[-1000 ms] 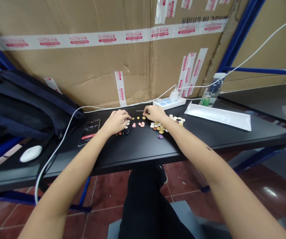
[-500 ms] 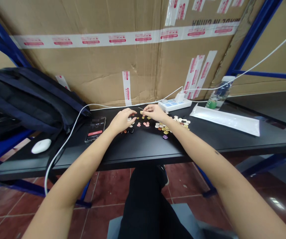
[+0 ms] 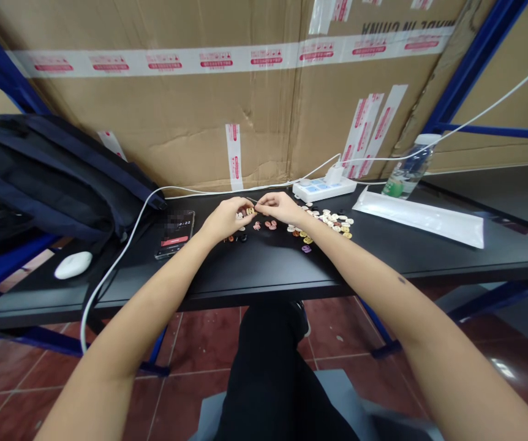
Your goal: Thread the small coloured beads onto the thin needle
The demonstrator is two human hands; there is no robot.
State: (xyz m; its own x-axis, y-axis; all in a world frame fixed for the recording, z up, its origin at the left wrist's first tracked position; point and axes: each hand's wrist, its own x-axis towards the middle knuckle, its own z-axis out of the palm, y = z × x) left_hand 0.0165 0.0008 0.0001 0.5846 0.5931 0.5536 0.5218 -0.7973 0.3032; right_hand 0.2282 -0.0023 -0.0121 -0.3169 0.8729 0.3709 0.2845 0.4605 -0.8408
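Near the back of the black table, my left hand [image 3: 223, 220] has its thumb and fingers closed around a small yellow button-like piece [image 3: 250, 211]. My right hand [image 3: 281, 208] meets it there, its fingertips pinching a thin dark stick [image 3: 252, 200] that points left over the left fingertips. Below the hands lie pink pieces [image 3: 271, 225]. A few black pieces [image 3: 242, 237] lie beside the left wrist. A spread of white and yellow pieces [image 3: 332, 220] sits behind the right forearm, with a purple one [image 3: 307, 248] in front. My fingers partly cover the yellow piece.
A phone [image 3: 175, 234] and a white earbud-like case [image 3: 73, 265] lie to the left, near a dark backpack [image 3: 62, 177]. A white power strip [image 3: 323, 189], a flat white packet [image 3: 420, 217] and a bottle [image 3: 411, 168] are at the right. A white cable [image 3: 121, 260] crosses the table.
My left fingers have closed, and a yellow piece now shows between them. My right hand has shifted slightly left, so the two hands' fingertips now meet. The view has tilted slightly.
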